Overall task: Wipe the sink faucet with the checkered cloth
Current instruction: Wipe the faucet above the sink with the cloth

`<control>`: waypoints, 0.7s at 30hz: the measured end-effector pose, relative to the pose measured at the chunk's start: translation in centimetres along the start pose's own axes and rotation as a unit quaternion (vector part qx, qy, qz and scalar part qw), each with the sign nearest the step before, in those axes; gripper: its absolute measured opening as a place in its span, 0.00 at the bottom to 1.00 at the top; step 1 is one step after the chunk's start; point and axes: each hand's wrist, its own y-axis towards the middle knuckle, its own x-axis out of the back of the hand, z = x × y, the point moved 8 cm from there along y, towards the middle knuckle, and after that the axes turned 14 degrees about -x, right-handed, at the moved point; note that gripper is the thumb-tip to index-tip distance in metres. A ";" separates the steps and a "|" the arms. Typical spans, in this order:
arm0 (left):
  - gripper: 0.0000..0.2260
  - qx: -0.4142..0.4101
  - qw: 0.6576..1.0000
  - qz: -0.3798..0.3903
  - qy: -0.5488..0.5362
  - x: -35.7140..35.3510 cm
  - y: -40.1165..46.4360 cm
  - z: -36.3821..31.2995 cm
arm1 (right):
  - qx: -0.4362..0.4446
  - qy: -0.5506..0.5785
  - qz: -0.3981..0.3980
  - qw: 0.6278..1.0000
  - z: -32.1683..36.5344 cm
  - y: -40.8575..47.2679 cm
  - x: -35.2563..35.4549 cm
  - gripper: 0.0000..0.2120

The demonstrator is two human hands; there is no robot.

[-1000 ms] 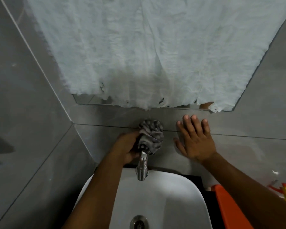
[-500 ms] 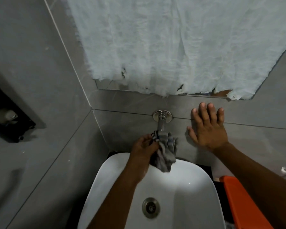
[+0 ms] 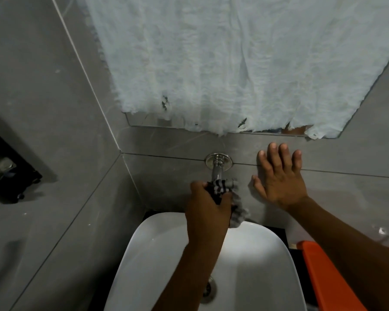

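**A:** That faucet comes straight out of the wall over the sink, long axis pointing out at the camera. Rigid, slick chrome I'd guess.

**B:** Yep. Left hand is closed tight around the checkered cloth, bunched over the pipe's outer part. Soft, light, wrap-and-slide. Right hand is spread flat on the tile, holding nothing.

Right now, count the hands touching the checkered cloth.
1: the left hand grips the checkered cloth around the faucet. The right hand lies flat on the wall tile, apart.
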 end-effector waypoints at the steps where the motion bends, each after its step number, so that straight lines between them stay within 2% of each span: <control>1: 0.19 0.000 0.999 0.018 0.039 -0.4 1.3 -0.5 | 0.003 0.000 -0.001 1.000 -0.1 0.0 0.0 0.41; 3: 0.24 0.027 0.994 0.051 0.097 -0.9 4.0 -0.7 | 0.001 0.003 -0.008 1.000 -0.2 0.0 -0.1 0.39; 4: 0.25 0.054 0.994 0.057 0.077 -1.2 5.4 -0.3 | 0.000 0.004 -0.008 1.000 -0.2 -0.1 -0.2 0.39; 6: 0.22 0.146 0.984 0.061 -0.083 -2.1 7.5 0.7 | 0.001 0.007 -0.010 1.000 -0.2 -0.3 -0.5 0.39; 8: 0.19 0.256 0.933 0.099 -0.231 -3.4 7.8 1.7 | 0.003 0.007 -0.012 1.000 -0.3 -0.3 -0.7 0.39; 9: 0.19 0.275 0.920 0.117 -0.253 -3.8 7.7 1.9 | 0.003 0.005 -0.011 1.000 -0.4 -0.2 -0.8 0.39; 11: 0.18 0.251 0.930 0.097 -0.250 -4.0 7.8 2.0 | -0.001 0.004 -0.004 1.000 -0.5 -0.2 -1.0 0.40; 14: 0.24 0.120 0.985 0.053 -0.109 -2.7 7.1 1.5 | -0.005 0.020 0.014 1.000 -0.1 -0.8 -0.9 0.41; 16: 0.26 0.070 0.994 0.069 -0.055 -1.6 5.0 1.5 | -0.008 0.029 0.031 0.999 -0.2 -0.9 -0.8 0.42; 19: 0.27 0.104 0.979 0.094 -0.149 -1.0 0.4 4.1 | -0.068 0.059 0.093 0.992 0.5 -0.4 0.8 0.40; 21: 0.26 0.154 0.955 0.101 -0.231 -1.4 -2.1 5.7 | -0.163 0.135 0.177 0.961 2.0 -1.7 1.9 0.33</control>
